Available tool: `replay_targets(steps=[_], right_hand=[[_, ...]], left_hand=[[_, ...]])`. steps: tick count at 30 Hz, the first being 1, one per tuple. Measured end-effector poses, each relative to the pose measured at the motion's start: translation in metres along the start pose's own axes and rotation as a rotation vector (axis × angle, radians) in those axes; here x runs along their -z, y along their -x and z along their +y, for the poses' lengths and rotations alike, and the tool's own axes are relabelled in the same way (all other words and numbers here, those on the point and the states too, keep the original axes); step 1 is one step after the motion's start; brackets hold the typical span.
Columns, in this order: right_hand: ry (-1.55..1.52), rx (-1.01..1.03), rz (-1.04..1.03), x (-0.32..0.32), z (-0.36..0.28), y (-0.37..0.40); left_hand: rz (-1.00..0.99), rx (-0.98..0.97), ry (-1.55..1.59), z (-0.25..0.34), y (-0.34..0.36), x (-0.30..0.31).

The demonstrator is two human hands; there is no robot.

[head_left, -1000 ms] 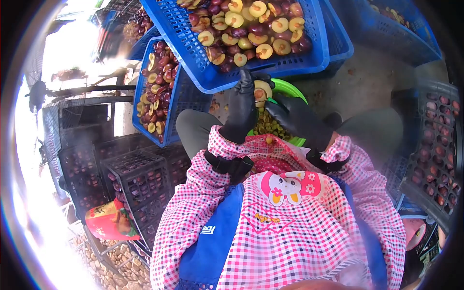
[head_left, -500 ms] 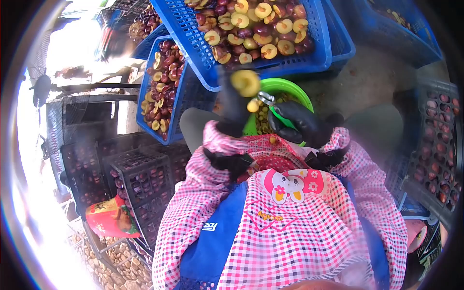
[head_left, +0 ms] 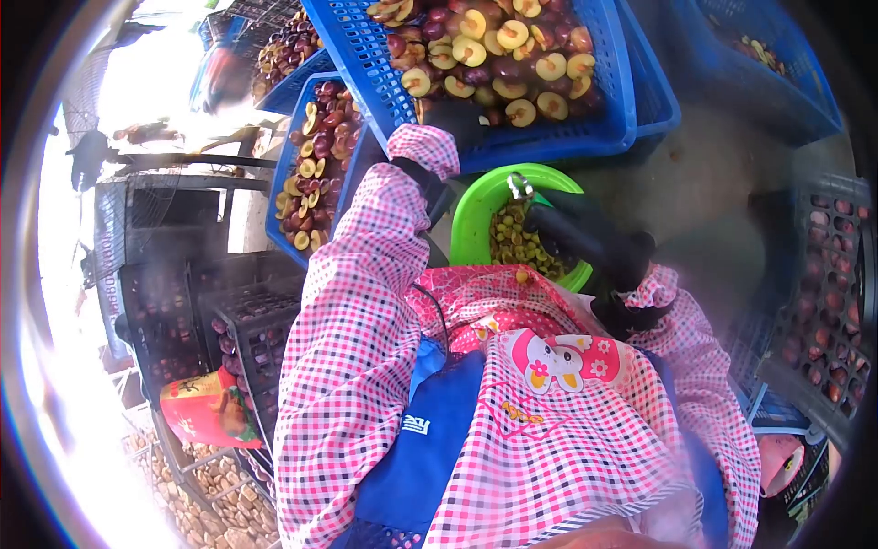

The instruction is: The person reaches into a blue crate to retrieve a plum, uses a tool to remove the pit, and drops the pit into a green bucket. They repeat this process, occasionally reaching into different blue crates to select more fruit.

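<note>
My left hand (head_left: 455, 124), in a black glove, reaches over the near rim of the large blue crate (head_left: 617, 137). Halved plums (head_left: 469, 50) with yellow flesh and dark red skins lie around it; its fingers are hidden among them. Over the bright green bucket (head_left: 469, 215), my gloved right hand (head_left: 576, 233) is closed on a pitting tool (head_left: 520, 186). Only the tool's shiny metal tip shows, beside the bucket's inner wall, and the glove covers its handle. Plum pits and yellowish scraps (head_left: 517, 240) lie in the bucket.
To the left stands a smaller blue crate (head_left: 283, 178) of cut plums. Black crates of whole plums flank me at left (head_left: 265, 316) and right (head_left: 864, 274). Another blue crate (head_left: 786, 105) is at the upper right. A red printed bag (head_left: 206, 412) hangs at the lower left.
My left hand has moved up from beside the bucket to the large crate; the plum half it held no longer shows there. My right hand has stayed over the bucket, its tool now pointing upward.
</note>
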State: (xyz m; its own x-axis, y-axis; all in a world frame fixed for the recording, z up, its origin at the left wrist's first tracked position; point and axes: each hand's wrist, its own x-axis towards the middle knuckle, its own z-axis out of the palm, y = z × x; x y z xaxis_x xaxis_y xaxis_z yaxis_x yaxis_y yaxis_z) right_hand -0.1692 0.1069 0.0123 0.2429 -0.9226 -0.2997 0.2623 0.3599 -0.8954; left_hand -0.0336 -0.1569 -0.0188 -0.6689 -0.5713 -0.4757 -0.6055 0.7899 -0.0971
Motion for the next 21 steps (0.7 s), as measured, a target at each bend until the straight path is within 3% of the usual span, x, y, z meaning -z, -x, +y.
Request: replay_targets(steps=[4, 6, 7, 8, 9, 10, 13, 15, 16, 18, 19, 21], right_hand=[[-0.033, 0.064, 0.149, -0.007, -0.006, 0.0], [0.014, 0.159, 0.347, -0.006, 0.003, -0.01], [0.01, 0.157, 0.361, -0.007, 0.009, -0.014], [0.219, 0.284, 0.467, -0.008, 0.017, -0.017], [0.434, 0.41, 0.565, -0.008, 0.022, -0.019], [0.434, 0.406, 0.567, -0.006, 0.026, -0.02], [0.518, 0.389, 0.54, -0.007, 0.039, -0.022], [0.563, 0.406, 0.546, -0.006, 0.042, -0.024], [0.561, 0.404, 0.546, -0.007, 0.042, -0.022], [0.475, 0.428, 0.546, -0.01, 0.035, -0.019], [0.475, 0.426, 0.55, -0.011, 0.035, -0.019], [0.512, 0.464, 0.574, -0.015, 0.035, -0.02]], left_hand=[[-0.068, 0.027, 0.213, -0.009, 0.007, 0.0], [0.628, -0.731, -0.1, -0.018, 0.02, -0.007], [0.405, -0.376, 0.758, 0.007, 0.041, 0.007], [0.094, 0.071, 1.553, 0.041, 0.072, 0.024], [0.103, 0.04, 1.766, 0.058, 0.089, 0.027], [0.098, -0.056, 1.945, 0.066, 0.095, 0.018], [0.198, 0.038, 2.154, 0.092, 0.109, 0.001], [0.002, -0.166, 2.1, 0.083, 0.111, -0.014], [0.0, -0.163, 2.099, 0.085, 0.111, -0.018], [0.157, -0.034, 1.988, 0.097, 0.109, -0.02], [0.152, -0.037, 1.987, 0.105, 0.109, -0.017], [0.39, -0.072, 1.881, 0.119, 0.112, -0.011]])
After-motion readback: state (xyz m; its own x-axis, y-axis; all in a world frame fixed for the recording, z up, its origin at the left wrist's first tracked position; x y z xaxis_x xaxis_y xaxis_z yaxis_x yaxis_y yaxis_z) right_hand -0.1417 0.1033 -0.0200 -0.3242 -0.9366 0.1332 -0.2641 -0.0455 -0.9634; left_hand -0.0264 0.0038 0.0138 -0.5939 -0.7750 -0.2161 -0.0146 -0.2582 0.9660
